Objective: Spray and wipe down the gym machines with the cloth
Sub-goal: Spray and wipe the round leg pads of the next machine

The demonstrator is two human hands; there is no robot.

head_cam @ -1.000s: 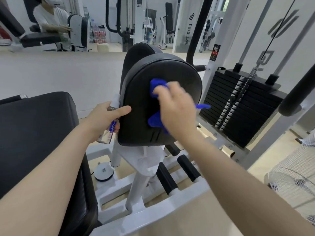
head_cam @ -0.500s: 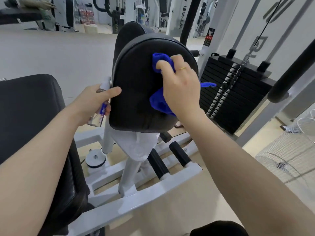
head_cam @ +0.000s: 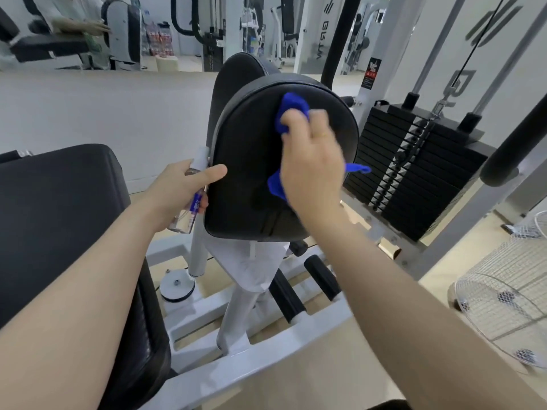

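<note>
A black padded back pad (head_cam: pixel 248 161) of a white-framed gym machine stands upright in the middle. My right hand (head_cam: pixel 310 161) presses a blue cloth (head_cam: pixel 291 113) against the pad's upper right face; cloth ends stick out above and below the hand. My left hand (head_cam: pixel 180 187) holds a clear spray bottle (head_cam: pixel 194 199) with a blue label at the pad's left edge, thumb resting on the pad.
A black seat pad (head_cam: pixel 59 208) lies at the left. A black weight stack (head_cam: pixel 414 173) stands right of the pad. A white wire fan guard (head_cam: pixel 503 291) sits at the lower right. White frame rails with black rollers (head_cam: pixel 287 294) run below. A mirror fills the back wall.
My right hand with the cloth has moved up the pad from its middle toward the top right. The left hand has kept its hold on the bottle at the pad's edge.
</note>
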